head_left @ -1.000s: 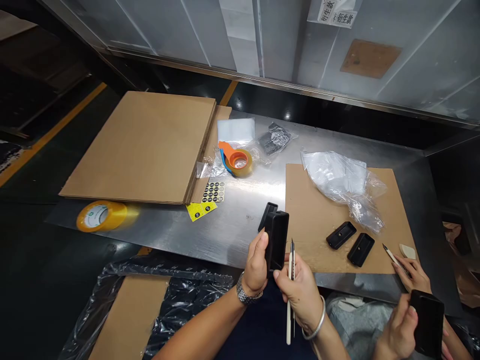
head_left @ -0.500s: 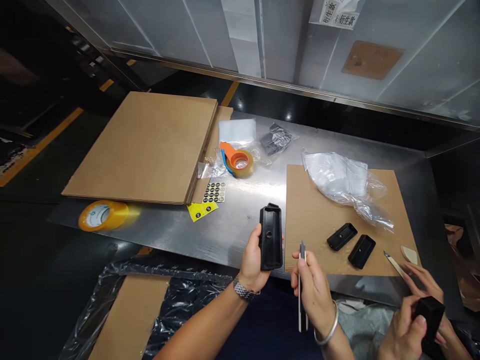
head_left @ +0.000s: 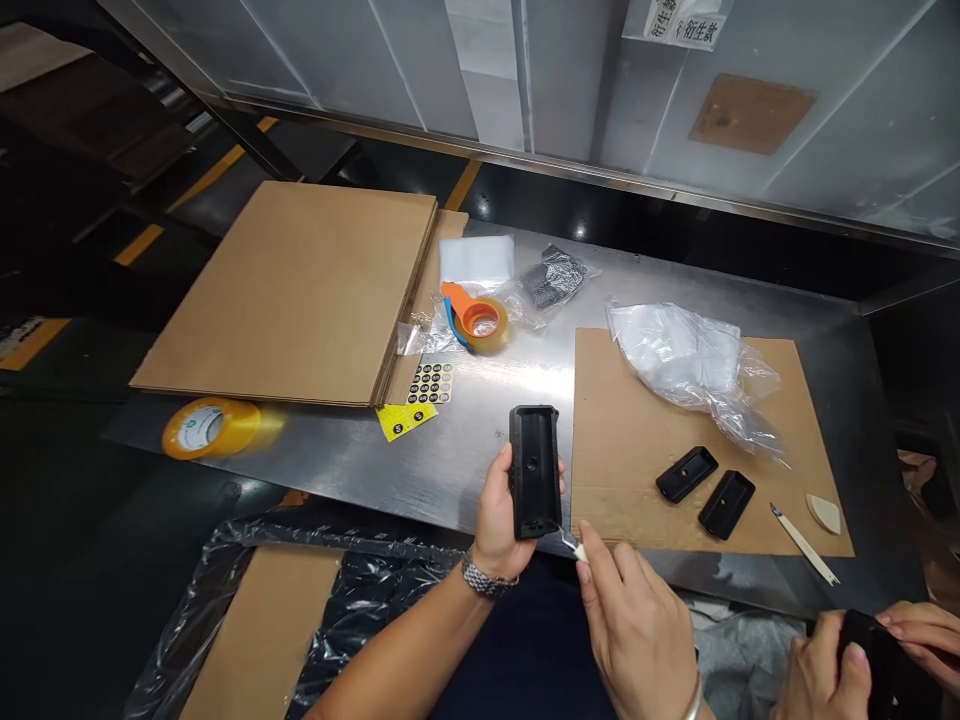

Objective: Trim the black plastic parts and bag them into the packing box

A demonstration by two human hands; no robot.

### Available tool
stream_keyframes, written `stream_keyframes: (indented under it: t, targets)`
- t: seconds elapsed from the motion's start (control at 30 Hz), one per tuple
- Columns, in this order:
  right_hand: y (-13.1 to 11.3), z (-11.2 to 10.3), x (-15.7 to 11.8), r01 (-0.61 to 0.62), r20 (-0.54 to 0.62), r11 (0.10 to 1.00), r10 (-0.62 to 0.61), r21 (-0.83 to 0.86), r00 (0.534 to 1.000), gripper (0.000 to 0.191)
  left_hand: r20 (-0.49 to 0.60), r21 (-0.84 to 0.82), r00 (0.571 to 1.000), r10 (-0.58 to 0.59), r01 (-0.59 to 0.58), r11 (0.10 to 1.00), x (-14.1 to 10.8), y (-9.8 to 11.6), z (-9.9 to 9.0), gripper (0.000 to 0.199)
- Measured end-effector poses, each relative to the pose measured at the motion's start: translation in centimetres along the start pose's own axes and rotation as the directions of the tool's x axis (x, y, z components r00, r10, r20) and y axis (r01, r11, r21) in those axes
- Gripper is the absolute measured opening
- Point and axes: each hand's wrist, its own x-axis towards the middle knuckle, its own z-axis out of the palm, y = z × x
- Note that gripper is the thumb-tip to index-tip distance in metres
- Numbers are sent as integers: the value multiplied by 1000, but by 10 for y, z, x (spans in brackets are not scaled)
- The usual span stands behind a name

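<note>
My left hand [head_left: 499, 515], with a metal watch on its wrist, holds a long black hollow part [head_left: 535, 475] upright, its open side toward me and a small hole in its middle. My right hand [head_left: 637, 620] pinches a small pale-handled knife [head_left: 575, 545], whose metal tip meets the lower right corner of the part. Two similar black parts, one [head_left: 687, 474] beside the other [head_left: 727, 504], lie on a cardboard sheet [head_left: 611, 440] to the right. Another pale-handled knife [head_left: 804, 543] rests at the sheet's front edge.
At left are stacked cardboard [head_left: 292, 290] and a yellow tape roll [head_left: 201, 428]. An orange tape dispenser [head_left: 480, 320], stickers [head_left: 431, 383] and plastic bags [head_left: 675, 350] lie on the metal table. Another person's hands [head_left: 829, 665] hold a black part at lower right.
My right hand has turned the knife and brought its tip to the black part. My left hand has tilted the part slightly. The other person's hand has moved away from the knife on the sheet.
</note>
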Motion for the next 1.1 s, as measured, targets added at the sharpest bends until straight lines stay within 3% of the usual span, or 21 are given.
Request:
stream_keyframes:
  t: [0.37, 0.73, 1.1]
  targets:
    - [-6, -4, 2, 52, -56, 996, -56, -69, 997, 34, 15, -3, 999, 50, -49, 999, -2, -3, -1, 43]
    - [-1, -5, 0, 38, 20, 998, -37, -47, 999, 33, 0, -2, 998, 59, -59, 998, -2, -4, -1, 43]
    - [-2, -8, 4, 18, 1, 1000, -18, -7, 1000, 35, -55, -19, 997, 47, -48, 999, -1, -6, -3, 42]
